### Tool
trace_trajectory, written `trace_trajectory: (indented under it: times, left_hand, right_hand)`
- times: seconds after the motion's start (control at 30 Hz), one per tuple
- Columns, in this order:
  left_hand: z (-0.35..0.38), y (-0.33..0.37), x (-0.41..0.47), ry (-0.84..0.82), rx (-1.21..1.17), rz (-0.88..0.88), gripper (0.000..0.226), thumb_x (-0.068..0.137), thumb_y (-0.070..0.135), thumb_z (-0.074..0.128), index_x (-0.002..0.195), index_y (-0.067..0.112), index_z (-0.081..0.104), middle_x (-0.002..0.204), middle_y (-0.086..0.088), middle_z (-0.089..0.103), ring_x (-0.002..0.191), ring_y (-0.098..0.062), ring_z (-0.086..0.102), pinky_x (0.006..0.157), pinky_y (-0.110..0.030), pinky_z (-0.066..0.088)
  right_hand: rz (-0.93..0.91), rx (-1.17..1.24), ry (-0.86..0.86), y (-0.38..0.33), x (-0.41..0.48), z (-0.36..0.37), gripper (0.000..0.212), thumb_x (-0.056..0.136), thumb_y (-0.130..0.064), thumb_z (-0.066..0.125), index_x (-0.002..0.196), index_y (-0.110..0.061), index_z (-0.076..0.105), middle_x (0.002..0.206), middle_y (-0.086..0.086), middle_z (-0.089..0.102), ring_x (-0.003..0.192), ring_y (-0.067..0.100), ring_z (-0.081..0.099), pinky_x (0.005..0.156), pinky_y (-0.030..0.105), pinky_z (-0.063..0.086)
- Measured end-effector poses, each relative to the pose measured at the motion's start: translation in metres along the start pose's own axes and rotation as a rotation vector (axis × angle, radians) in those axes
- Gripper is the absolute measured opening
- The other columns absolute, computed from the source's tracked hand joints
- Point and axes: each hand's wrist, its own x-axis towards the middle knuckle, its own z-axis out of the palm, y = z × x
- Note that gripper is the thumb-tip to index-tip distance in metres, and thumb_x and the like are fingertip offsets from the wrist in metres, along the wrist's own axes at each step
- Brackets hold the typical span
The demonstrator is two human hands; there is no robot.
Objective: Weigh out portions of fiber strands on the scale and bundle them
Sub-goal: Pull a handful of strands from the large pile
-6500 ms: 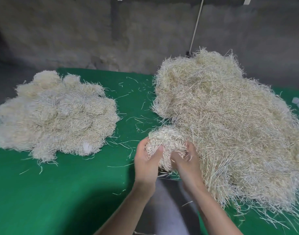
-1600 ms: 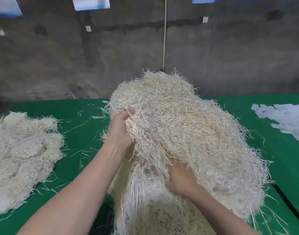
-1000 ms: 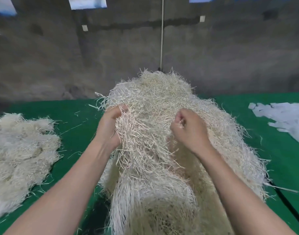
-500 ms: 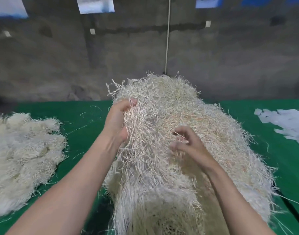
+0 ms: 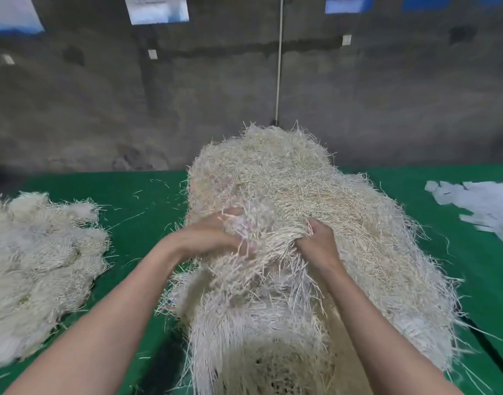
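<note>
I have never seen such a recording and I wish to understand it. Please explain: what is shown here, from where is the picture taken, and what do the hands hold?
There is no machine here: a person works with two bare hands. The picture comes from a camera worn on the head, looking forward and down, so both forearms enter from the bottom edge. A green cover lies on the table. In the middle stands a large heap of fiber strands. A lower pile lies to the left, and white flat pieces, perhaps paper, lie at the far right. The left hand and the right hand each grip strands on the near side of the heap. No scale is in view.
</note>
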Motion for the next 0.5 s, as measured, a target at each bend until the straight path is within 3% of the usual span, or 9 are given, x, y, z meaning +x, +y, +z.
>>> trace_trajectory:
  times: [0.07, 0.13, 0.17, 0.23, 0.37, 0.43, 0.5]
  left_hand:
    - [0.027, -0.005, 0.014, -0.094, 0.376, -0.059, 0.111, 0.063, 0.03, 0.081, 0.148, 0.037, 0.009, 0.133, 0.016, 0.032, 0.08, 0.003, 0.049, 0.065, -0.007, 0.041]
    - [0.048, -0.01, 0.023, 0.146, 0.76, 0.0, 0.104, 0.07, 0.009, 0.07, 0.148, 0.035, 0.007, 0.131, 0.003, 0.044, 0.093, -0.009, 0.055, 0.07, -0.015, 0.043]
    - [0.05, -0.012, 0.025, 0.332, 0.892, 0.053, 0.099, 0.071, 0.002, 0.065, 0.149, 0.032, 0.011, 0.122, -0.003, 0.05, 0.098, -0.016, 0.053, 0.074, -0.021, 0.043]
    - [0.037, -0.015, 0.027, 0.599, 0.953, 0.1, 0.092, 0.072, -0.002, 0.062, 0.148, 0.028, 0.018, 0.109, -0.006, 0.052, 0.097, -0.02, 0.049, 0.079, -0.028, 0.043]
    - [0.009, -0.014, 0.027, 0.845, 0.903, 0.102, 0.084, 0.066, -0.009, 0.065, 0.14, 0.018, 0.036, 0.123, -0.019, 0.054, 0.106, -0.031, 0.051, 0.085, -0.039, 0.044]
    - [0.012, -0.014, 0.026, 0.894, 0.89, 0.15, 0.078, 0.057, -0.014, 0.069, 0.129, 0.01, 0.053, 0.088, -0.015, 0.059, 0.083, -0.029, 0.053, 0.066, -0.038, 0.044]
    - [0.016, -0.017, 0.025, 0.93, 0.829, 0.226, 0.071, 0.045, -0.021, 0.07, 0.112, 0.003, 0.065, 0.064, -0.005, 0.044, 0.063, -0.022, 0.04, 0.053, -0.03, 0.029]
  right_hand:
    - [-0.048, 0.001, -0.035, -0.009, -0.005, -0.001, 0.068, 0.076, 0.016, 0.05, 0.129, -0.028, 0.047, 0.144, 0.005, 0.036, 0.052, 0.002, 0.052, 0.042, 0.014, 0.04]
    - [-0.114, -0.043, -0.104, -0.012, -0.014, -0.001, 0.057, 0.076, 0.016, 0.051, 0.093, -0.038, 0.05, 0.12, 0.004, 0.051, 0.045, 0.005, 0.046, 0.04, 0.021, 0.036]
    - [-0.156, -0.072, -0.131, -0.01, -0.017, -0.004, 0.053, 0.077, 0.013, 0.055, 0.086, -0.038, 0.046, 0.107, 0.001, 0.054, 0.043, 0.006, 0.045, 0.039, 0.023, 0.036]
    - [-0.227, -0.167, -0.192, -0.002, -0.022, -0.012, 0.047, 0.081, 0.004, 0.06, 0.088, -0.039, 0.042, 0.093, -0.005, 0.053, 0.043, 0.007, 0.046, 0.041, 0.022, 0.039]
    - [-0.332, -0.456, -0.367, 0.023, -0.032, -0.012, 0.031, 0.09, -0.016, 0.056, 0.091, -0.044, 0.043, 0.104, -0.009, 0.051, 0.055, 0.006, 0.053, 0.053, 0.014, 0.043]
    - [-0.317, -0.572, -0.411, 0.034, -0.035, -0.009, 0.025, 0.091, -0.025, 0.056, 0.112, -0.037, 0.05, 0.111, -0.008, 0.051, 0.058, -0.006, 0.048, 0.069, 0.012, 0.043]
    - [-0.236, -0.66, -0.412, 0.045, -0.032, -0.013, 0.042, 0.091, -0.03, 0.055, 0.132, -0.031, 0.045, 0.134, -0.008, 0.049, 0.084, -0.008, 0.051, 0.096, 0.031, 0.045]
